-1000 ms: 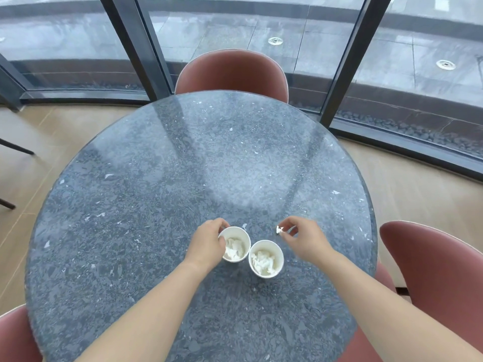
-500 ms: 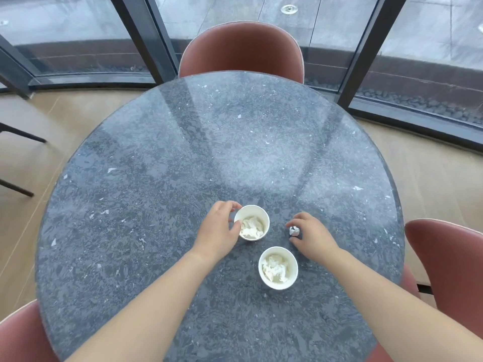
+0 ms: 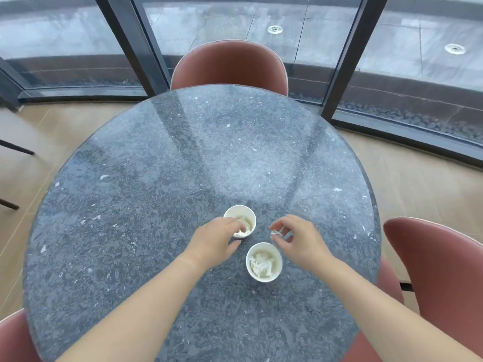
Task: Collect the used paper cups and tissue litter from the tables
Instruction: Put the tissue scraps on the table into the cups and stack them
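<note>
Two white paper cups stand on the round dark stone table (image 3: 162,178), each with crumpled white tissue inside. My left hand (image 3: 214,242) grips the farther cup (image 3: 241,218), its fingers over the near rim and dipping into the tissue. The nearer cup (image 3: 264,261) stands free between my two hands. Just right of the cups, my right hand (image 3: 298,239) pinches a small scrap of tissue (image 3: 275,233) between thumb and fingertips, a little above the table.
Red-brown chairs surround the table: one at the far side (image 3: 230,66), one at the right (image 3: 441,270), one at the near left corner (image 3: 15,338). Curved glass walls with dark frames (image 3: 136,45) stand beyond. Light wooden floor lies around.
The right hand has lifted the tissue scrap slightly off the table. The left hand's fingers have shifted from the far cup's side to over its rim.
</note>
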`<state>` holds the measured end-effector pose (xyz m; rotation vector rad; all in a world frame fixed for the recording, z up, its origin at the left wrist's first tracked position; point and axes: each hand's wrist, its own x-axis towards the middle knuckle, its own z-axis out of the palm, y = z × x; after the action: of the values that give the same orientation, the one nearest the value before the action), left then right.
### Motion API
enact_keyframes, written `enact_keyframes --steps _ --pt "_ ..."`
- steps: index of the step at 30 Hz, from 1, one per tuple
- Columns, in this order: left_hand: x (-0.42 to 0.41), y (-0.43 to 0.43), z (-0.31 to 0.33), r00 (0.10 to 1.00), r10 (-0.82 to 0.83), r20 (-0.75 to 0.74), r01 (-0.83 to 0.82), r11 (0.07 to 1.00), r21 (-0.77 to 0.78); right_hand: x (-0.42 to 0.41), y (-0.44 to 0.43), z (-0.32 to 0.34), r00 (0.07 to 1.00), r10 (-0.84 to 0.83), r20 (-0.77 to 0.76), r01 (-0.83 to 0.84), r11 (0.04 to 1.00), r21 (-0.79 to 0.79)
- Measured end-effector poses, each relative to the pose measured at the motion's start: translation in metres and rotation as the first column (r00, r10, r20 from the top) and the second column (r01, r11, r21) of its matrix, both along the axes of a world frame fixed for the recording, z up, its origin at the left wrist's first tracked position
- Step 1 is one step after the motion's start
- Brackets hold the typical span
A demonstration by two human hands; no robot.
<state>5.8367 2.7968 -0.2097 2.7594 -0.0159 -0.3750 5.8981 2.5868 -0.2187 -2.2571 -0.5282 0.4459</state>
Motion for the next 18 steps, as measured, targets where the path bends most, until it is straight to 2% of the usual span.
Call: enact_keyframes --steps 2,5,11,18 --pt "-0.001 -0.002 -0.001 0.999 -0.032 -0.040 0.036 0.995 0.092 -0.013 0.000 0.005 0.998 0.058 0.008 -0.058 0.998 -0.006" --pt "-0.005 -0.007 -0.004 1.000 -0.003 -0.022 0.006 0.988 0.153 -0.027 0.000 0.008 0.995 0.093 0.023 -0.092 0.995 -0.024" --pt "-0.029 -0.018 -0.001 0.998 0.067 0.013 -0.068 0.994 0.089 -0.042 -0.005 0.012 0.994 0.107 0.034 -0.105 0.992 -0.071" --pt "-0.068 -0.018 0.011 0.984 0.180 0.004 -0.180 0.983 0.030 -0.063 -0.008 0.010 0.931 0.351 0.103 -0.306 0.903 -0.302"
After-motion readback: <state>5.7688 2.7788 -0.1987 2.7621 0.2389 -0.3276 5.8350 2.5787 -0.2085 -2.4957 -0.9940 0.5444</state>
